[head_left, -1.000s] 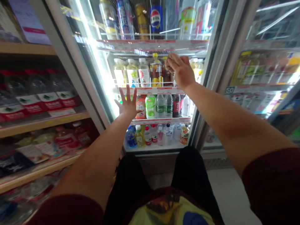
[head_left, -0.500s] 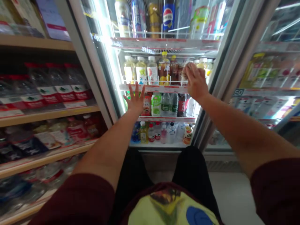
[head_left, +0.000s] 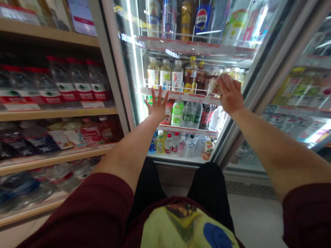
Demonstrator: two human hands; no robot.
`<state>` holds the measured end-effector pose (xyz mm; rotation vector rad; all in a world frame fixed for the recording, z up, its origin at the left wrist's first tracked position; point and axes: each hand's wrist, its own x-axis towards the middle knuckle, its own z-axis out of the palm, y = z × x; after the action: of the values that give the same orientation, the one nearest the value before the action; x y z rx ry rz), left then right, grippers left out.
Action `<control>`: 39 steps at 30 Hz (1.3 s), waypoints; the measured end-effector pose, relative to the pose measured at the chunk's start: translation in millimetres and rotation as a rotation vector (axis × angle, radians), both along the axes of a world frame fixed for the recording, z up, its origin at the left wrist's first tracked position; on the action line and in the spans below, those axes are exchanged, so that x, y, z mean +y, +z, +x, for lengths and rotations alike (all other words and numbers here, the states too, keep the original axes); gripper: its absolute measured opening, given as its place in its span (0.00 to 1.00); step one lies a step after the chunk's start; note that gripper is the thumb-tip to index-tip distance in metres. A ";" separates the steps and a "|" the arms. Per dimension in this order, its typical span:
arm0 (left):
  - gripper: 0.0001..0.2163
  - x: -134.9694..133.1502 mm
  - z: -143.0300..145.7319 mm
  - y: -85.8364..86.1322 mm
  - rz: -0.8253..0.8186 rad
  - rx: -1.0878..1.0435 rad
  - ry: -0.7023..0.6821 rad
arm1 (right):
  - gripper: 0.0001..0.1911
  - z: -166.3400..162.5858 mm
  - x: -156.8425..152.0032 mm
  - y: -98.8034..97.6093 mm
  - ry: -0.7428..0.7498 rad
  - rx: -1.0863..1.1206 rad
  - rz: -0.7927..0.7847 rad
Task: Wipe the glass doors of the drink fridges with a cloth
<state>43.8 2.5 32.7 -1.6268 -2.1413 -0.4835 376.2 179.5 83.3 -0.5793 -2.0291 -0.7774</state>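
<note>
My left hand [head_left: 157, 106], fingers spread wide, is at the glass door [head_left: 178, 54] of a lit drinks cooler, in front of a shelf edge. My right hand [head_left: 231, 94] is pressed toward the same glass, farther right, with its fingers together over a pale, crumpled cloth [head_left: 215, 85]. Motion blurs the cloth, and the fingers cover part of it. Behind the glass, a yellow-capped tea bottle [head_left: 190, 74] and pale juice bottles [head_left: 165, 74] stand on the shelf between my hands.
To the left, wooden shelves [head_left: 59, 112] hold red-capped water bottles [head_left: 73, 81] and other drinks. The cooler's metal frame [head_left: 261, 89] runs down the right side, beside another glass-fronted cooler [head_left: 297, 86]. My knees [head_left: 209, 179] are close to the cooler's base.
The view has swung, so the cooler appears tilted and shifted right. My right hand and the cloth are slightly lower on the glass. The left hand stays spread near the same shelf edge.
</note>
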 end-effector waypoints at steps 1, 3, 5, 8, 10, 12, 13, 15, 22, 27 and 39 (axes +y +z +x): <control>0.64 0.3 0.1 -0.5 0.007 -0.006 -0.004 | 0.33 -1.6 -4.4 -12.6 0.014 -0.080 0.005; 0.65 1.3 0.2 -1.4 0.003 -0.021 -0.006 | 0.35 -2.9 -10.1 -33.6 0.043 -0.285 0.008; 0.67 2.8 -0.1 -1.9 0.000 -0.023 0.000 | 0.37 0.6 -7.6 -40.7 0.057 -0.427 0.014; 0.67 4.4 -0.5 -2.0 0.006 -0.011 0.003 | 0.35 10.7 5.9 -29.0 0.076 -0.514 0.043; 0.66 4.4 -0.1 -1.7 0.015 -0.003 0.005 | 0.31 14.4 11.1 -20.4 0.109 -0.527 0.074; 0.65 3.7 0.6 -1.1 0.008 0.000 0.015 | 0.27 13.6 8.3 -18.6 0.134 -0.514 0.109; 0.65 3.1 1.0 -0.7 0.006 0.000 0.015 | 0.26 12.0 4.7 -19.4 0.141 -0.511 0.120; 0.65 1.7 1.9 0.3 0.002 -0.005 0.012 | 0.25 7.8 -2.9 -19.0 0.145 -0.522 0.122; 0.65 -3.5 4.3 3.5 -0.007 -0.032 0.005 | 0.21 -4.8 3.3 26.5 0.065 -0.050 0.044; 0.66 1.7 1.0 0.0 0.017 -0.020 -0.004 | 0.24 -29.6 -17.1 -12.8 0.138 -0.184 -0.007; 0.64 3.1 -3.3 -2.9 0.064 -0.068 -0.061 | 0.30 -24.3 -5.8 21.9 0.067 -0.045 -0.055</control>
<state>40.5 5.6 29.8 -1.6663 -2.1070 -0.6282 351.8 173.7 105.2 -0.5263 -2.1056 -0.7024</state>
